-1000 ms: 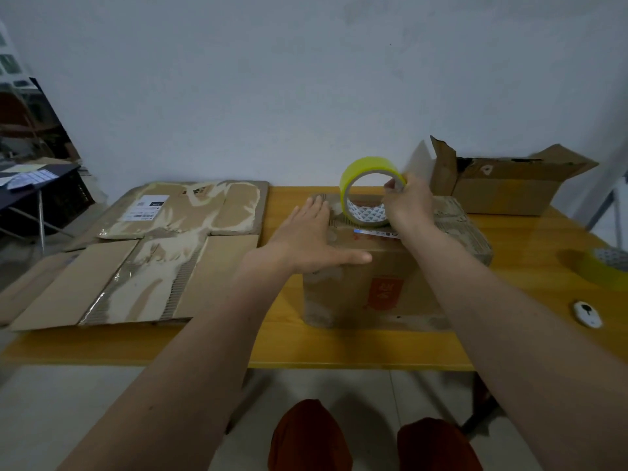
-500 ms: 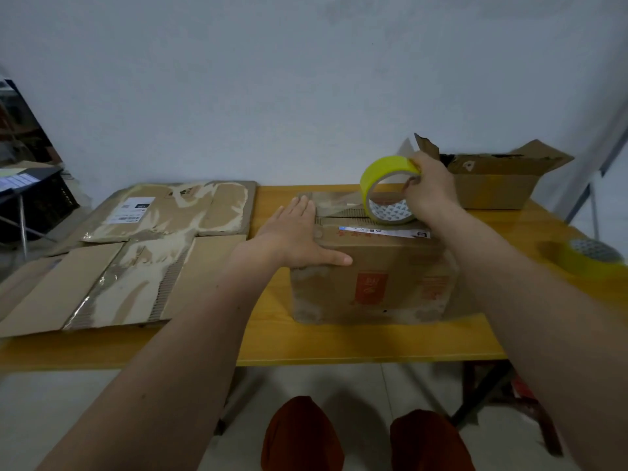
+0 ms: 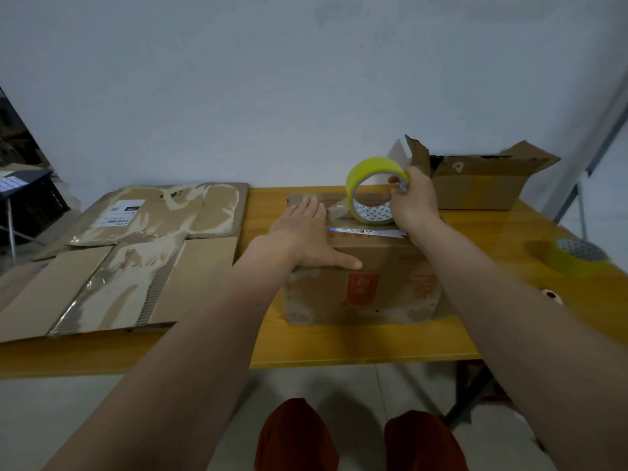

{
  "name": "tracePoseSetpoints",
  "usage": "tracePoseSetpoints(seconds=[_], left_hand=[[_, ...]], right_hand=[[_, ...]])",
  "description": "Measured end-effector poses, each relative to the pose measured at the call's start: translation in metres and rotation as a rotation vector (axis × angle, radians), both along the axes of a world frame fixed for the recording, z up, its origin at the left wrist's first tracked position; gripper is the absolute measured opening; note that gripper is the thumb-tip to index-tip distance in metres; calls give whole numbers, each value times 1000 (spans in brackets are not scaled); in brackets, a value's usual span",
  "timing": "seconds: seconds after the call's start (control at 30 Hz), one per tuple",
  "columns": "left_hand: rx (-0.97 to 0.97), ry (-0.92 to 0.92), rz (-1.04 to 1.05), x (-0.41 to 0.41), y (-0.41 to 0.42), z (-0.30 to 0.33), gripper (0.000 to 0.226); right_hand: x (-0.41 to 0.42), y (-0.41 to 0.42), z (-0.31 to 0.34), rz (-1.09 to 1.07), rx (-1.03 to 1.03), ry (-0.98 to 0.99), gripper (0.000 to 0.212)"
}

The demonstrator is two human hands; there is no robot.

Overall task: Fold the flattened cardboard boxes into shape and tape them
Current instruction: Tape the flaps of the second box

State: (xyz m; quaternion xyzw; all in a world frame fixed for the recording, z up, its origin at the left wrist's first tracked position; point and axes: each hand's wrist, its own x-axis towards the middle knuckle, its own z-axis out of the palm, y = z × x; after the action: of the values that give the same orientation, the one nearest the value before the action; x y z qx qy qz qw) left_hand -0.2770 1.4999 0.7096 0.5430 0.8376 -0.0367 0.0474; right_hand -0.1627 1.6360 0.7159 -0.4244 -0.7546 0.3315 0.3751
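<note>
Centre frame: taping folded box [image 3: 363,287] top.
Left hand [image 3: 306,237] flat, pinning flaps; right hand [image 3: 413,202] fingers grasp tape roll [image 3: 368,190] upright on seam.

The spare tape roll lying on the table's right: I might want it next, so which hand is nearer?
Right. The right hand grips a tape roll atop the box; the left hand lies farther from the spare roll.

Yellow table [image 3: 356,345]: folded box [image 3: 367,283], flattened boxes [image 3: 119,266], open box [image 3: 475,185], perhaps a tape roll [image 3: 574,254].

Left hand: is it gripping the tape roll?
No, the left hand lies flat with straight fingers on top of the folded box, while the right hand holds the yellow tape roll.
</note>
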Motion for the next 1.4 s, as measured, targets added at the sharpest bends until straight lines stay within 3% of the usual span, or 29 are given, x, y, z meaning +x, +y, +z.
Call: tracePoseSetpoints(seconds=[0.43,0.5,0.6,0.7,0.83,1.2,1.4], left_hand=[[-6,-21,12,-1,1,0,138],[-11,-17,15,-1,1,1,138],[-35,-16,31,-1,4,2,138],[-61,-17,45,5,10,6,138],[-17,-29,-75,21,18,3,128],[-2,-94,-57,17,19,0,122],[2,-106,-43,18,18,1,123]], right_hand=[[38,24,13,-58,420,-268,27],[39,24,9,-77,337,-182,27],[37,25,0,-83,41,-30,14],[35,26,-1,-63,-3,-44,14],[31,25,0,-46,20,-35,13],[38,29,6,6,220,-196,24],[71,41,24,-74,416,-323,32]])
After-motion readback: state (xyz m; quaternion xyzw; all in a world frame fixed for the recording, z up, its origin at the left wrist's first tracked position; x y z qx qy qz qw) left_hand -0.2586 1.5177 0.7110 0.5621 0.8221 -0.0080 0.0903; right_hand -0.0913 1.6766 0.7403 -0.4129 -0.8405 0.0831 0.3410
